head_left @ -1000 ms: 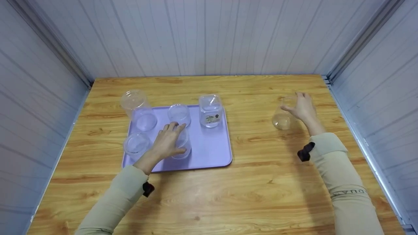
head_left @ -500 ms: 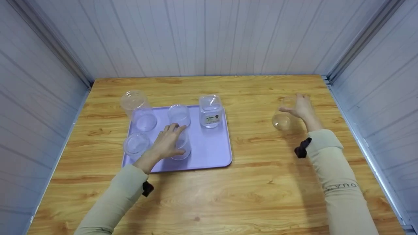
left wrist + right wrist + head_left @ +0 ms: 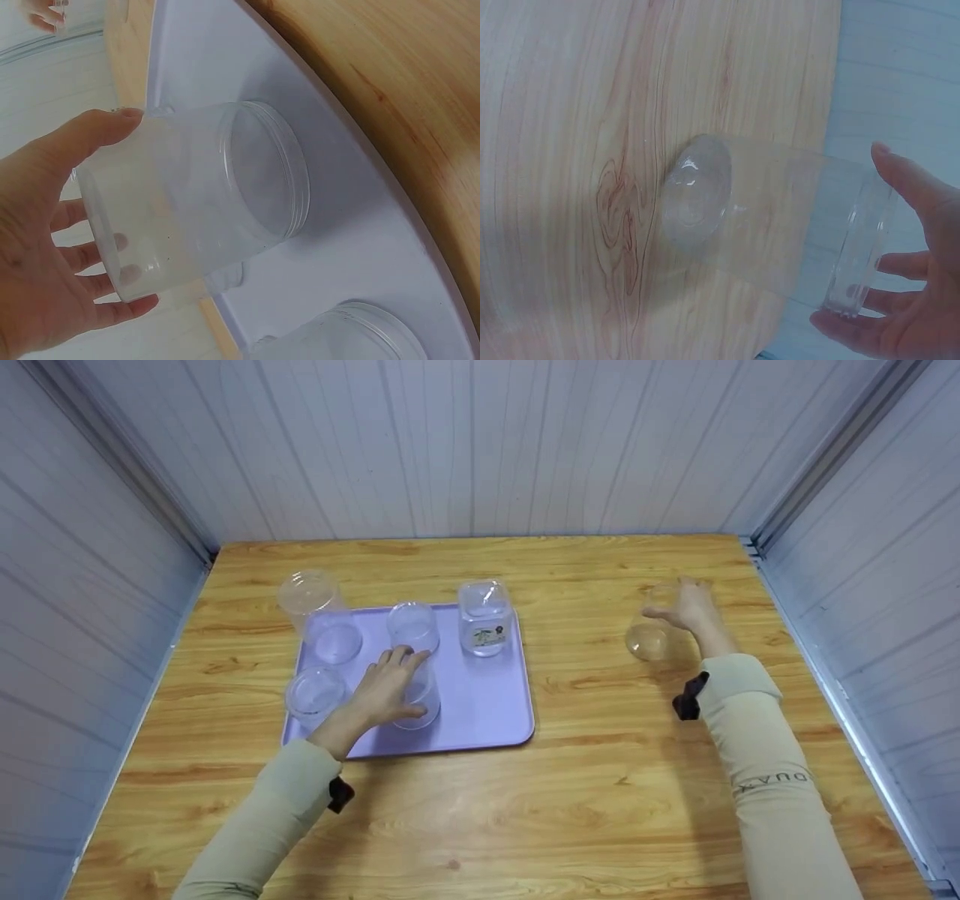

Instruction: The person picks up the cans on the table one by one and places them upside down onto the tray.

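Observation:
In the head view my left hand point(image 3: 382, 690) grips a clear plastic jar point(image 3: 421, 709) at the front of the lilac tray point(image 3: 487, 720). The left wrist view shows thumb and fingers spread around the jar's upper end, with its ridged rim down by the tray. Off to the right, my right hand point(image 3: 696, 609) holds another clear plastic jar point(image 3: 648, 641) over the wooden table. Thumb and fingers clasp its rim end in the right wrist view, and its rounded base point(image 3: 697, 191) is at the tabletop. Whether the base touches the wood is hard to tell.
Several more clear jars stand on or beside the tray: a tall one point(image 3: 309, 594) at its back left corner, one point(image 3: 315, 694) at front left, one point(image 3: 412, 624) behind my left hand, and a square labelled one point(image 3: 484, 615) at back right. Pale panels point(image 3: 480, 450) enclose the table.
My right forearm and wrist have swung slightly left, while the right hand stays around its jar. The left hand and the jars on the tray look practically still.

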The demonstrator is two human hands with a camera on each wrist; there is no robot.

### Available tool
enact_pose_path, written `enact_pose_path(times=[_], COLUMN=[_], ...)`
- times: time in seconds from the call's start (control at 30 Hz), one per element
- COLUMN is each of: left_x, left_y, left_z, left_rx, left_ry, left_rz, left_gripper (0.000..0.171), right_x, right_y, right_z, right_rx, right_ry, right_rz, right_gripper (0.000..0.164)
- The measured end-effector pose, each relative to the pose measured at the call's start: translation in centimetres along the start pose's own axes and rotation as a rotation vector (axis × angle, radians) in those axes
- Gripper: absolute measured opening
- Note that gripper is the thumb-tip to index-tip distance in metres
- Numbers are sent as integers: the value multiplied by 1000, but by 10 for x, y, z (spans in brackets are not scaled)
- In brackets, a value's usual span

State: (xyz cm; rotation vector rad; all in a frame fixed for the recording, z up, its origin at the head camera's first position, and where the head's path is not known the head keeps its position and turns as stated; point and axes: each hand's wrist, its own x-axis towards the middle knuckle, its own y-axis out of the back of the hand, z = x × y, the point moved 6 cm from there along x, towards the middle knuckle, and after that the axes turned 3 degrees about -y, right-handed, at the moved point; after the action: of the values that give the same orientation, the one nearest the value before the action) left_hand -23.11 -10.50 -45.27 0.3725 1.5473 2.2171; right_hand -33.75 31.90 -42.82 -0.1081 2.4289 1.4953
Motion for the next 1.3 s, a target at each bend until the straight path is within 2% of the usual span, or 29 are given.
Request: enact_pose_path(times=[0.23, 0.4, 0.57, 0.9, 1.17, 1.3], left_x=[-1, -2, 0, -1, 0, -1], left_y=[0, 4, 9, 20, 28, 31], left_z=[1, 2, 4, 6, 13, 18], left_rx=[-8, -30, -32, -99, -124, -141], left_ry=[-2, 2, 16, 15, 2, -9], left_rz=[-16, 1, 53, 188, 278, 333], left_gripper=[91, 88, 80, 71, 65, 62], right_x=[0, -2, -2, -9, -17, -23], right_y=[3, 4, 5, 9, 11, 10], right_z=[1, 1, 2, -4, -10, -11], right_rx=[-58, -38, -31, -20, 54, 138], right_ry=[-9, 0, -1, -15, 27, 53], right_rz=[47, 89, 123, 225, 337, 396], right_gripper=[93, 91, 89, 93, 91, 92])
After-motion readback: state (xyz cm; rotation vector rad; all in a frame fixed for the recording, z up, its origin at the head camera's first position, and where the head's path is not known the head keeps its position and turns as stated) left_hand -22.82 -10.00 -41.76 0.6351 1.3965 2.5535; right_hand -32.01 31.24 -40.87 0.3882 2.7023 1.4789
